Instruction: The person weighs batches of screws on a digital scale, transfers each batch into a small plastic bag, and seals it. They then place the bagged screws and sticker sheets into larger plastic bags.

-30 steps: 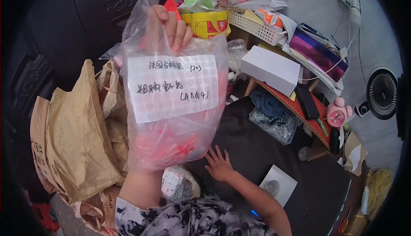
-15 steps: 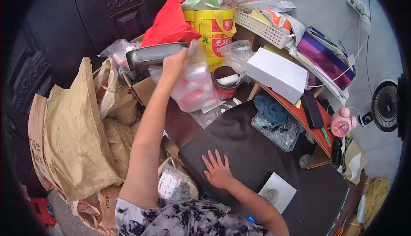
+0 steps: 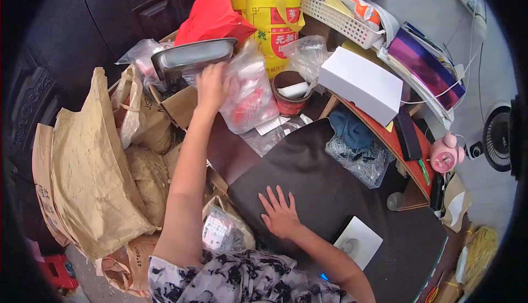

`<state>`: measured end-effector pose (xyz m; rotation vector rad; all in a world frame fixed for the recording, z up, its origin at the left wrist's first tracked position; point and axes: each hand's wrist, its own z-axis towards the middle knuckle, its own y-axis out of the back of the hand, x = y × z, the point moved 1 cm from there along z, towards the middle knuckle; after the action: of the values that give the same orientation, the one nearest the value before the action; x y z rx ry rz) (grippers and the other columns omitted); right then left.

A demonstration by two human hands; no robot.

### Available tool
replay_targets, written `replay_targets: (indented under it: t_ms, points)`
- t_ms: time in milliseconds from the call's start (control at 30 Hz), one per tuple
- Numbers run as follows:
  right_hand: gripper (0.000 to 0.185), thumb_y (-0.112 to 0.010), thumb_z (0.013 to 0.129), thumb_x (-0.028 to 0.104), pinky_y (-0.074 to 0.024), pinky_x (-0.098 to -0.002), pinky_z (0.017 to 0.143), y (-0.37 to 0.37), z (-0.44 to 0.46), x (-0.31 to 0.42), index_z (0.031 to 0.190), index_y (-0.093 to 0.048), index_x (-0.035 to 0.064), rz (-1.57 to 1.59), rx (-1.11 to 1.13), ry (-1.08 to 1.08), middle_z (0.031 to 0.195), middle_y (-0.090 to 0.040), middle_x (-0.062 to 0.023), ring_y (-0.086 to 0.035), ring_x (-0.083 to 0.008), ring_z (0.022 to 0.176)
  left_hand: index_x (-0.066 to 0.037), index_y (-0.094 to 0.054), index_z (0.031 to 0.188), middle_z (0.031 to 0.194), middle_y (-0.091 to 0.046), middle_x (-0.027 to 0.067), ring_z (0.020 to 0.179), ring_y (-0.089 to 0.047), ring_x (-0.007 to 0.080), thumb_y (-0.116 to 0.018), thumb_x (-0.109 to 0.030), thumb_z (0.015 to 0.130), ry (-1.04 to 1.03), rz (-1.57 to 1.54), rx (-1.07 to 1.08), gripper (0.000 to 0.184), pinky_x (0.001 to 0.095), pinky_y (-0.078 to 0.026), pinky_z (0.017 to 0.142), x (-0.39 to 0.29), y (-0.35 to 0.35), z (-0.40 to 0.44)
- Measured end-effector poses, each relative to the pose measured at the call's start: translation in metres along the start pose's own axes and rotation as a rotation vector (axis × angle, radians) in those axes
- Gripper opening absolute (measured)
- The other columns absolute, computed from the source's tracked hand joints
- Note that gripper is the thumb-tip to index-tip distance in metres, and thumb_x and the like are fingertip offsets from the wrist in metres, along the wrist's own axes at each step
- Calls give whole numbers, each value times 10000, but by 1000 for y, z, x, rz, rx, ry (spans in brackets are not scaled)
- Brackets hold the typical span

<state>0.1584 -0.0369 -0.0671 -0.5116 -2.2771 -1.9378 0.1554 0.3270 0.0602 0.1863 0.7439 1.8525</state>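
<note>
My left hand (image 3: 213, 87) reaches forward to the front of a metal tray (image 3: 193, 54) and the left side of a clear plastic bag (image 3: 248, 97) with red and white contents. Its fingers are blurred, and I cannot make out whether they grip anything. The tray stands tilted, its shiny inside towards me. Flat on the dark table mat (image 3: 308, 163) rests my right hand (image 3: 281, 215), fingers spread and holding nothing. Close to the right forearm lies a white box (image 3: 367, 242) with a round grey shape on it.
Brown paper sacks (image 3: 93, 171) crowd the left side. Behind the bags stand a yellow tote (image 3: 269, 20) and a red bag (image 3: 212, 14). A round pot (image 3: 290, 102), a long white box (image 3: 360, 86), a pink alarm clock (image 3: 444, 157) and a fan (image 3: 498, 135) line the right.
My left hand has shifted slightly left and down in the view. The tray shows more of its inside, and the clear bag has a different shape. My right hand stays flat on the mat.
</note>
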Motion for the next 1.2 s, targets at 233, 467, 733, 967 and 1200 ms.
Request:
replay_targets:
  t_ms: [233, 467, 733, 967, 1200]
  points:
    - [624, -442, 947, 356, -86, -574, 1122, -1, 0, 2, 1493, -212, 159, 1, -33, -11, 1563, -113, -110, -68, -331, 1439, -89, -649, 900, 895, -598, 85, 883, -552, 294, -667, -189, 790, 30, -27, -13, 150, 419, -366, 754, -13, 9, -16]
    - [609, -463, 936, 346, -113, -578, 1117, -5, 0, 2, 1479, -257, 164, 8, -106, -13, 1550, -168, -110, -119, -335, 1430, -118, -667, 877, 849, -579, 60, 851, -539, 259, -628, -43, 683, -41, -33, -168, 212, 385, -354, 769, -56, 6, -69]
    - [595, -504, 913, 320, -123, -576, 1115, -6, -1, 4, 1457, -316, 169, 64, -168, -20, 1537, -215, -113, -148, -335, 1424, -205, -728, 963, 854, -587, -37, 828, -539, 158, -681, -67, 659, -186, -111, -125, 337, 320, -351, 773, -109, 10, -140]
    - [579, -479, 931, 329, -101, -565, 1126, -5, -1, 5, 1462, -307, 177, 48, -157, -32, 1551, -181, -94, -123, -321, 1432, -191, -729, 962, 848, -573, -30, 850, -549, 157, -683, -67, 671, -269, -128, -85, 319, 299, -414, 712, -118, 12, -166]
    - [593, -456, 937, 340, -84, -559, 1132, -5, -1, 5, 1479, -270, 188, 47, -132, -47, 1562, -148, -79, -90, -306, 1442, -192, -727, 967, 850, -567, -22, 853, -549, 160, -679, -74, 675, -291, -106, -79, 319, 301, -421, 704, -116, 13, -166]
